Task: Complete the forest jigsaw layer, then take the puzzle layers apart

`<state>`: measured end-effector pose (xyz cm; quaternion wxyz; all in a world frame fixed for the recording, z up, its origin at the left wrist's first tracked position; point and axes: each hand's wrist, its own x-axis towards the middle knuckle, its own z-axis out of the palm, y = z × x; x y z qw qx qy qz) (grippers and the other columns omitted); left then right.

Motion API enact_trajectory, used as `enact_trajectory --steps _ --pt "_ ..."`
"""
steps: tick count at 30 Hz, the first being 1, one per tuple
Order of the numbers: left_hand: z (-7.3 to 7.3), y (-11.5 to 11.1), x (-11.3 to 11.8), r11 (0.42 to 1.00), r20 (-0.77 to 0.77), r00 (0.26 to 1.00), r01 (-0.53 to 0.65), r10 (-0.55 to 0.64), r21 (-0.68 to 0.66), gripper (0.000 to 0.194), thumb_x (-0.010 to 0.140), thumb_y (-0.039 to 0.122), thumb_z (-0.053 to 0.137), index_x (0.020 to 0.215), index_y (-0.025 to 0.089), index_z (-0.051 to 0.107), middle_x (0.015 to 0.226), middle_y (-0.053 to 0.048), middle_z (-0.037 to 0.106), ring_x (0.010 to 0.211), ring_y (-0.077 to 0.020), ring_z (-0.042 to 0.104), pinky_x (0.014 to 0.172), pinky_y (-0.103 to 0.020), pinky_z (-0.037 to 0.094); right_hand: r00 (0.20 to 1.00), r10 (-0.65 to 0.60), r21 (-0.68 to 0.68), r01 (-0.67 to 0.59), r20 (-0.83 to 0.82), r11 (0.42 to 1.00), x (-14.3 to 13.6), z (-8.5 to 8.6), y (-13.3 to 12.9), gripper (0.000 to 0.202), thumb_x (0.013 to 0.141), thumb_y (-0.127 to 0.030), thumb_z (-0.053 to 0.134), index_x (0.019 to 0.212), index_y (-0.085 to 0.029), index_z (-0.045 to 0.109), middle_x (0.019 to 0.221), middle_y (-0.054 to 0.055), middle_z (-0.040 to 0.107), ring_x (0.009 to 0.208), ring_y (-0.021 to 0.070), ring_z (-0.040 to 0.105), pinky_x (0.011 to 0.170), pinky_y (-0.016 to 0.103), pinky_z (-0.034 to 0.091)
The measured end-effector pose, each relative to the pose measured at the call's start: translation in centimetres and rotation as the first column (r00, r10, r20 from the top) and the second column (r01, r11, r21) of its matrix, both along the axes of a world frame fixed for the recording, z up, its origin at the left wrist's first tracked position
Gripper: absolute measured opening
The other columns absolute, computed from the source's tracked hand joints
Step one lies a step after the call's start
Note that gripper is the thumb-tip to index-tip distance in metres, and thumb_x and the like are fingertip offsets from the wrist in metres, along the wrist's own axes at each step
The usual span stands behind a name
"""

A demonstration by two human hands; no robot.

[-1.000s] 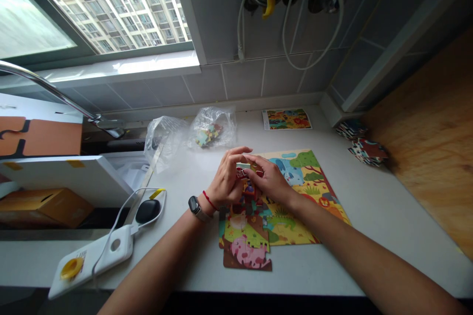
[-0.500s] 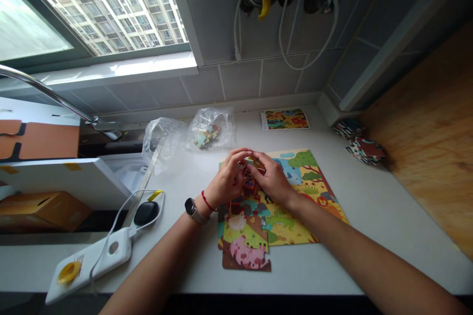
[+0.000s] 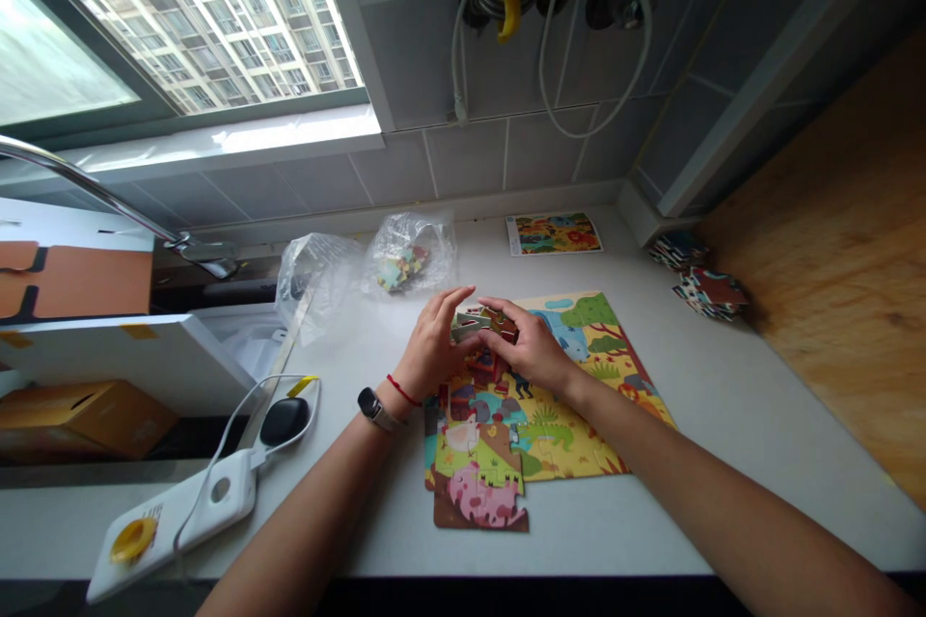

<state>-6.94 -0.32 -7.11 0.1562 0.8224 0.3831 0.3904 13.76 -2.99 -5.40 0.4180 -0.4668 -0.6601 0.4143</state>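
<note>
Above a partly joined jigsaw puzzle [image 3: 557, 439] with animal pictures, both hands meet around a small bunch of loose puzzle pieces [image 3: 472, 320]. My left hand [image 3: 432, 337] curves round the bunch from the left, fingers raised and thumb against the pieces. From the right, my right hand [image 3: 531, 347] grips the same bunch between thumb and fingers. Some of these pieces show pale backs, others brown and red print. The hands hide the puzzle's upper left part. A joined section with a pink pig [image 3: 483, 494] juts out at the lower left.
A clear plastic bag [image 3: 412, 255] with more pieces lies behind the hands, beside a crumpled bag [image 3: 314, 275]. A picture card [image 3: 556, 234] rests near the wall. Piles of pieces [image 3: 710, 292] sit at right. A power strip [image 3: 174, 521] with a cable lies at left.
My left hand has opened somewhat and drawn slightly away from the right. Pale-backed pieces now show between the hands. The view has shifted a little.
</note>
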Motion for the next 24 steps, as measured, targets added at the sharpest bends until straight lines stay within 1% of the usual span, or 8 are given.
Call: enact_trajectory --steps 4,6,9,12,15,18,21,24 --pt "0.2 0.1 -0.3 1.0 -0.038 0.999 0.014 -0.014 0.011 0.08 0.088 0.044 0.084 0.154 0.027 0.042 0.138 -0.016 0.064 0.127 -0.0338 0.064 0.107 -0.055 0.054 0.999 -0.024 -0.025 0.023 -0.022 0.999 0.0 -0.1 0.1 0.042 0.093 -0.037 0.071 0.134 -0.025 0.071 0.117 0.007 0.08 0.113 0.0291 0.077 0.099 0.044 0.062" --pt "0.3 0.1 -0.5 0.998 -0.058 0.996 0.067 -0.068 -0.012 0.1 0.08 0.052 0.089 0.16 0.027 0.034 0.137 -0.016 0.066 0.125 -0.035 0.065 0.106 -0.056 0.053 0.999 -0.043 -0.015 0.043 -0.015 0.999 0.1 -0.2 0.3 0.041 0.093 -0.037 0.071 0.133 -0.025 0.071 0.123 0.008 0.08 0.113 0.0286 0.076 0.102 0.044 0.061" --pt "0.4 0.1 -0.6 0.99 -0.11 0.984 0.133 -0.137 -0.043 0.14 0.059 0.065 0.097 0.168 0.027 0.018 0.144 -0.02 0.062 0.133 -0.0416 0.06 0.11 -0.061 0.05 0.997 -0.073 -0.005 0.073 -0.022 0.997 0.2 -0.4 0.6 0.042 0.092 -0.038 0.072 0.131 -0.023 0.072 0.132 0.01 0.077 0.117 0.0277 0.075 0.106 0.043 0.058" --pt "0.2 -0.1 -0.5 0.99 -0.142 0.98 0.132 -0.139 -0.055 0.155 0.054 0.066 0.098 0.171 0.027 0.003 0.153 -0.026 0.052 0.139 -0.0463 0.055 0.111 -0.064 0.049 0.993 -0.102 -0.018 0.101 -0.063 0.995 0.5 -0.6 1.0 0.045 0.091 -0.041 0.072 0.13 -0.02 0.072 0.132 0.011 0.076 0.118 0.0275 0.074 0.104 0.041 0.059" --pt "0.0 -0.2 -0.4 0.987 -0.102 0.987 0.115 -0.126 -0.109 0.153 0.059 0.061 0.099 0.171 0.026 0.001 0.151 -0.027 0.054 0.134 -0.0447 0.061 0.107 -0.061 0.052 0.983 -0.148 -0.041 0.145 -0.11 0.989 0.7 -1.0 1.3 0.047 0.089 -0.043 0.074 0.129 -0.019 0.072 0.127 0.011 0.078 0.112 0.0271 0.075 0.1 0.04 0.06" --pt "0.0 -0.4 -0.2 0.983 -0.046 0.996 0.062 -0.071 -0.174 0.142 0.063 0.054 0.1 0.171 0.025 0.011 0.137 -0.023 0.064 0.123 -0.0397 0.068 0.101 -0.056 0.057 0.964 -0.194 -0.092 0.18 -0.181 0.979 0.8 -1.3 1.6 0.051 0.088 -0.048 0.075 0.13 -0.019 0.071 0.121 0.01 0.079 0.105 0.0262 0.075 0.097 0.041 0.061" --pt "0.0 -0.3 -0.1 0.97 0.014 0.998 0.057 -0.055 -0.235 0.122 0.075 0.042 0.096 0.168 0.025 0.019 0.107 -0.008 0.073 0.098 -0.0268 0.075 0.091 -0.044 0.061 0.937 -0.231 -0.155 0.195 -0.261 0.968 0.9 -1.5 1.8 0.057 0.087 -0.052 0.076 0.133 -0.019 0.068 0.113 0.01 0.079 0.094 0.0239 0.075 0.087 0.038 0.063" --pt "0.2 -0.1 -0.1 0.958 0.113 0.99 0.11 -0.083 -0.265 0.102 0.083 0.034 0.09 0.164 0.026 0.028 0.087 0.004 0.07 0.079 -0.0165 0.072 0.084 -0.033 0.06 0.898 -0.292 -0.173 0.247 -0.33 0.953 0.9 -1.5 1.8 0.059 0.085 -0.053 0.078 0.131 -0.019 0.068 0.11 0.008 0.077 0.085 0.0203 0.072 0.081 0.035 0.063"
